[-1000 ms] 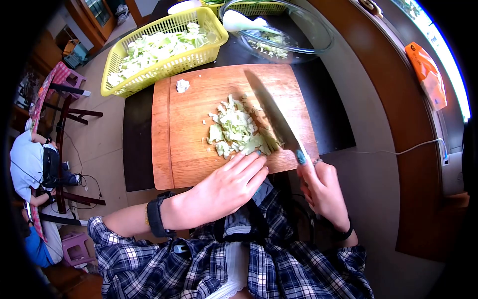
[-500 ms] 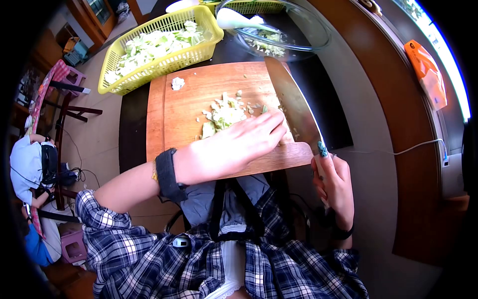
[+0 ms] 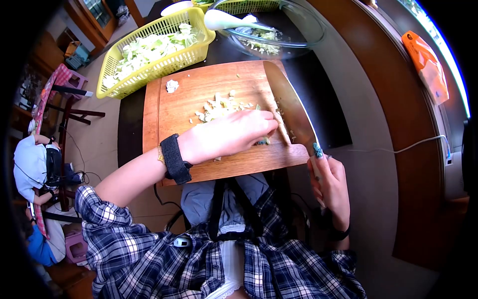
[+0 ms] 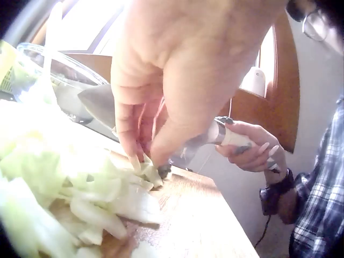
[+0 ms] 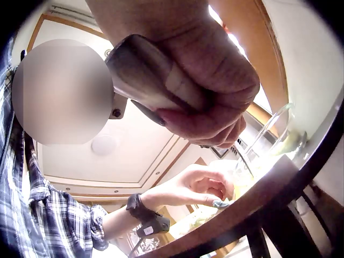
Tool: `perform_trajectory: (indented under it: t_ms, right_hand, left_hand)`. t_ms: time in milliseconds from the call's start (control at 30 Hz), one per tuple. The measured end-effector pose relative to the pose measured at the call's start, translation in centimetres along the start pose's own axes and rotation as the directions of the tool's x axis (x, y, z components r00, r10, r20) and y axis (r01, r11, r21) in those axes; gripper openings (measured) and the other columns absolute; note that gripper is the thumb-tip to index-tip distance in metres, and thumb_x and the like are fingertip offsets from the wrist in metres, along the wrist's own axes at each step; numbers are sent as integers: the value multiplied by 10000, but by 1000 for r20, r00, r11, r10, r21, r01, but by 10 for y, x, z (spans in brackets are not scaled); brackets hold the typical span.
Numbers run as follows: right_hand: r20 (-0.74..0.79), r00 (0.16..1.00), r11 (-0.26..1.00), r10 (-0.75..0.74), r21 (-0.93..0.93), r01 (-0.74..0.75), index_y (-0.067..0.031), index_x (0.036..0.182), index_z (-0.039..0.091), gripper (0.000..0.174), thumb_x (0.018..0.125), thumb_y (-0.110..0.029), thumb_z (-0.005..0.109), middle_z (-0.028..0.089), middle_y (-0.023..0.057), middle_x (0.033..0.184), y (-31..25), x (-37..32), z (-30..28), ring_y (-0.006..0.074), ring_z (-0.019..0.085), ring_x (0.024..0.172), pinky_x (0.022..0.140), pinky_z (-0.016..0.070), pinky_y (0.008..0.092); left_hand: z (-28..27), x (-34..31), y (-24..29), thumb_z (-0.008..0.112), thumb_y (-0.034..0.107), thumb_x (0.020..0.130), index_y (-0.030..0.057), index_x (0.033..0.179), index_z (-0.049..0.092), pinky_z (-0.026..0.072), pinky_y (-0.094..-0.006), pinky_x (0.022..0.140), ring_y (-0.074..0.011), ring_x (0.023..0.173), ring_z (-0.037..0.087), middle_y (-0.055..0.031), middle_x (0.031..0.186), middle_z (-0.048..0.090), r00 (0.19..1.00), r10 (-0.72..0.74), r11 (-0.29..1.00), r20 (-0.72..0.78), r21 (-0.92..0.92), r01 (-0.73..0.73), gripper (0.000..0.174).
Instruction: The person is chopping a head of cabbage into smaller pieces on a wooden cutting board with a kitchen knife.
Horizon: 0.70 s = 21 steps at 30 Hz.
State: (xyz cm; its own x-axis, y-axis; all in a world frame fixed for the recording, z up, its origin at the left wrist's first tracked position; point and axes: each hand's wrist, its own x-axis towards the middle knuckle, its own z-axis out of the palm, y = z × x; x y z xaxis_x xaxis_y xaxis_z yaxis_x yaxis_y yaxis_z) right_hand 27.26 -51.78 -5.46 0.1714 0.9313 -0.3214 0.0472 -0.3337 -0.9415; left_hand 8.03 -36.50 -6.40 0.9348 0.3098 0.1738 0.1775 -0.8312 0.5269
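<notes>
My right hand [image 3: 332, 187] grips the handle of a broad kitchen knife [image 3: 293, 107]. Its blade lies along the right edge of the wooden cutting board [image 3: 162, 112], with small bits stuck to it. Over the right part of the board, close beside the blade, is my left hand [image 3: 226, 132]. In the left wrist view its thumb and fingertips pinch pale green bits of chopped cabbage [image 4: 152, 174] at the board's surface. A heap of chopped cabbage [image 3: 215, 108] sits under and behind that hand, partly hidden by it. A small white clump [image 3: 172, 86] lies at the board's far left.
Behind the board stands a yellow basket [image 3: 106, 82] of cut cabbage. To its right is a glass bowl [image 3: 318, 42] with chopped bits and a white spoon [image 3: 226, 21]. An orange packet [image 3: 425, 65] lies on the right ledge. Another person [image 3: 32, 162] is at far left.
The knife has moved right, from beside the heap to the board's right edge. My left hand has reached forward and right over the board, its fingers now pinching cabbage bits near the blade.
</notes>
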Motion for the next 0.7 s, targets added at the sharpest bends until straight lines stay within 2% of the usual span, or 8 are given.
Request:
perform_trajectory:
  t_ms: [33,100,200,333,433,533,600,700]
  right_hand:
    - [-1,1000,1000,-2,4,3,-32,736,494,394,977,-331,405,394,-30,452,0,1,1,34,332,339,333,257,188]
    - [31,999,999,-24,-22,25,-26,725,496,398,977,-322,407,396,-26,453,0,4,2,37,342,341,333,262,194]
    - [35,998,998,-57,-26,57,-17,718,496,410,976,-323,407,396,-23,454,-5,7,6,40,348,343,335,267,197]
    - [22,999,998,-43,-55,44,-13,722,496,402,975,-316,416,396,-24,456,-11,12,9,38,349,345,336,272,198]
    - [10,999,997,-52,-55,53,-7,724,495,384,970,-295,436,396,-25,458,-17,10,14,39,350,346,335,271,202]
    - [-11,993,989,-118,-94,116,-19,743,508,393,965,-334,429,409,-20,460,-17,7,23,41,331,332,325,265,188]
    - [36,997,996,-65,-60,67,-10,744,514,387,964,-320,438,415,-18,461,-14,10,29,43,342,336,325,264,195]
    - [36,999,975,-13,-221,21,10,689,495,406,963,-286,448,420,-8,455,-23,11,28,54,366,343,326,274,224]
  left_hand:
    - [1,1,-2,584,-16,760,-25,931,523,490,-389,740,-334,843,570,-140,888,553,1000,1,1000,3,3,-1,181]
    - [6,2,-7,604,0,761,-32,935,530,492,-375,716,-325,819,584,-154,875,563,982,-12,999,-188,33,18,192]
    - [12,2,-12,633,20,745,-33,941,540,487,-363,704,-308,814,589,-152,854,575,945,-59,997,-323,22,70,223]
    - [5,-11,-8,650,33,732,-15,1018,541,477,-361,747,-296,881,576,-148,931,578,955,-102,994,-280,11,110,310]
    - [-11,-27,6,647,38,734,18,1149,491,429,-369,892,-305,1049,507,-156,1098,531,971,-133,983,-201,97,155,444]
    - [-9,-37,16,633,43,745,21,1137,497,422,-388,909,-320,1045,510,-158,1101,524,969,-87,968,-232,208,136,416]
    - [-11,-42,29,626,42,748,8,1120,508,417,-404,917,-331,1049,503,-164,1102,514,967,-118,967,-224,195,164,392]
    - [-14,-48,42,619,32,749,-41,1080,521,412,-396,921,-336,1062,491,-174,1084,511,964,-177,955,-197,202,217,354]
